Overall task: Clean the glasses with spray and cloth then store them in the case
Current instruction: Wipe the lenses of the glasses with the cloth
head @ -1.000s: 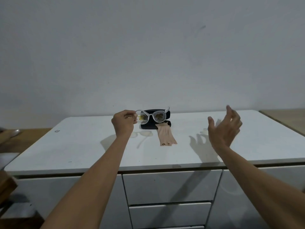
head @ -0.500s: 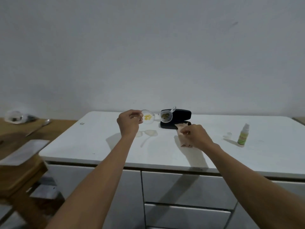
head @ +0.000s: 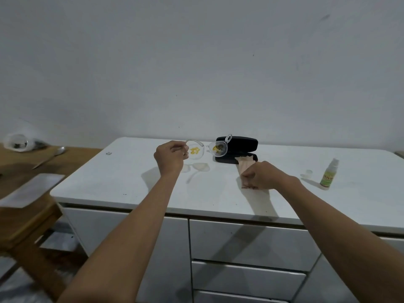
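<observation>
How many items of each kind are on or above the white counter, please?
Glasses: 1
Case: 1
Cloth: 1
Spray bottle: 1
Cap: 1
Total: 5

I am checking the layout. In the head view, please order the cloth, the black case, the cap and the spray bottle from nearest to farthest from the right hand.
1. cloth, gripped by the right hand
2. black case, just behind
3. cap, to the right
4. spray bottle, farthest right
</observation>
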Action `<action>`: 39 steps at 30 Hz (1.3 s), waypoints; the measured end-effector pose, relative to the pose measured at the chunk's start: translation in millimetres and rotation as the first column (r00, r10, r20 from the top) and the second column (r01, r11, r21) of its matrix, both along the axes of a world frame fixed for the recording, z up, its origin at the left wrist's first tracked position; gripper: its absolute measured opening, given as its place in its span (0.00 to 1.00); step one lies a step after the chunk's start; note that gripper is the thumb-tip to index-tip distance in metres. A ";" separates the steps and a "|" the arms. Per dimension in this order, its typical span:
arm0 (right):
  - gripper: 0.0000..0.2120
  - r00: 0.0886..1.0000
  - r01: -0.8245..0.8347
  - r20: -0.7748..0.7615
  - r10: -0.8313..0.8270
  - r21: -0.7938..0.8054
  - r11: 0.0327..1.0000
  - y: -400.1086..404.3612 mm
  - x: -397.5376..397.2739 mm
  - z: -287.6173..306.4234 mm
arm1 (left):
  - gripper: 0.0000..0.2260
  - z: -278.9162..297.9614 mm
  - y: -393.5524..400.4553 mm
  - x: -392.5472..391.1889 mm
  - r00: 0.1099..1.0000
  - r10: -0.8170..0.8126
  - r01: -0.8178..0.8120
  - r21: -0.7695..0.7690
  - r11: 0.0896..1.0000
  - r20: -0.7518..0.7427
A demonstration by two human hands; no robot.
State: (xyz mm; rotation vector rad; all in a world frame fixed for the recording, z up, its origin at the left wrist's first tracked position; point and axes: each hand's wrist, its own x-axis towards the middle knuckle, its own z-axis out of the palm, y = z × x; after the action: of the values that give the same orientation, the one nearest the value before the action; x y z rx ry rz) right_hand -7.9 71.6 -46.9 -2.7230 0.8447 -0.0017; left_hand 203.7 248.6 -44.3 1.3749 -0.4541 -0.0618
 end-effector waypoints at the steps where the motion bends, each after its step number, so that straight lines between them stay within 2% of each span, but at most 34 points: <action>1: 0.06 1.000 0.011 0.013 -0.011 0.012 1.000 1.5 -0.4 1.6 | 0.08 0.4 0.6 -0.9 1.000 0.003 -0.003 0.001 1.000 -0.003; 6: 0.08 0.987 0.010 0.159 0.015 -0.161 0.987 14.0 -1.6 -7.5 | 0.05 2.0 3.6 -5.2 1.000 0.021 -0.021 0.016 1.000 -0.015; 8: 0.07 0.972 0.047 0.237 -0.006 -0.168 0.985 17.9 -0.6 -15.3 | 0.05 3.0 5.5 -6.5 0.999 0.028 -0.028 0.017 0.999 -0.015; 10: 0.06 0.935 0.115 0.338 -0.105 -0.011 0.993 21.9 1.1 -18.0 | 0.04 5.3 8.2 -7.4 0.999 0.037 -0.037 0.026 0.999 -0.010; 12: 0.09 0.848 0.143 0.452 -0.276 0.306 0.941 26.9 5.4 -17.0 | 0.04 8.8 11.1 -8.2 0.999 0.043 -0.043 0.033 0.999 -0.001; 14: 0.09 0.679 0.061 0.543 -0.494 0.629 0.775 35.2 11.2 -12.5 | 0.03 12.4 13.7 -7.8 0.998 0.054 -0.054 0.038 0.998 0.012; 15: 0.08 0.599 -0.053 0.550 -0.583 0.753 0.656 40.5 15.3 -9.0 | 0.03 14.2 15.0 -7.8 0.998 0.062 -0.063 0.044 0.997 0.021; 17: 0.07 0.503 -0.331 0.523 -0.688 0.852 0.405 53.9 24.4 0.0 | 0.04 17.2 17.6 -7.7 0.996 0.079 -0.081 0.055 0.995 0.039; 18: 0.07 0.475 -0.432 0.501 -0.724 0.849 0.304 61.0 28.9 5.2 | 0.04 18.3 18.8 -7.6 0.995 0.085 -0.087 0.058 0.994 0.045; 19: 0.07 0.450 -0.493 0.489 -0.747 0.834 0.249 66.8 33.4 9.7 | 0.04 19.2 19.9 -7.3 0.995 0.089 -0.092 0.061 0.994 0.049; 21: 0.08 0.398 -0.521 0.508 -0.764 0.811 0.268 74.8 44.7 14.7 | 0.03 21.2 22.0 -7.6 0.994 0.094 -0.098 0.067 0.993 0.057; 26: 0.08 0.303 -0.341 0.621 -0.723 0.779 0.526 89.0 71.2 17.8 | 0.04 28.9 28.9 -7.6 0.993 0.080 -0.086 0.072 0.994 0.086; 30: 0.06 0.183 -0.285 0.688 -0.702 0.720 0.632 98.2 83.0 21.1 | 0.04 39.1 36.2 -4.4 0.998 0.010 -0.014 0.047 0.999 0.068; 33: 0.03 0.088 -0.285 0.701 -0.708 0.699 0.656 103.6 88.0 26.2 | 0.04 46.0 38.5 -4.5 0.998 -0.035 0.034 0.024 0.999 0.061; 35: 0.02 0.037 -0.303 0.670 -0.742 0.715 0.630 106.4 92.0 31.9 | 0.04 49.2 38.7 -6.2 0.997 -0.052 0.052 0.004 0.999 0.049; 39: 0.05 0.020 -0.285 0.628 -0.778 0.750 0.597 105.2 103.2 37.3 | 0.04 49.8 37.8 -9.4 0.998 -0.049 0.050 -0.025 0.998 0.026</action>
State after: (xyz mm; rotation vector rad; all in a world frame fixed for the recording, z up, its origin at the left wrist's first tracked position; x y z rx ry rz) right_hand 95.3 176.8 -9.5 -1.0003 0.6200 -1.2356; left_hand 194.3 286.4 5.4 1.3402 -0.5084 -0.0790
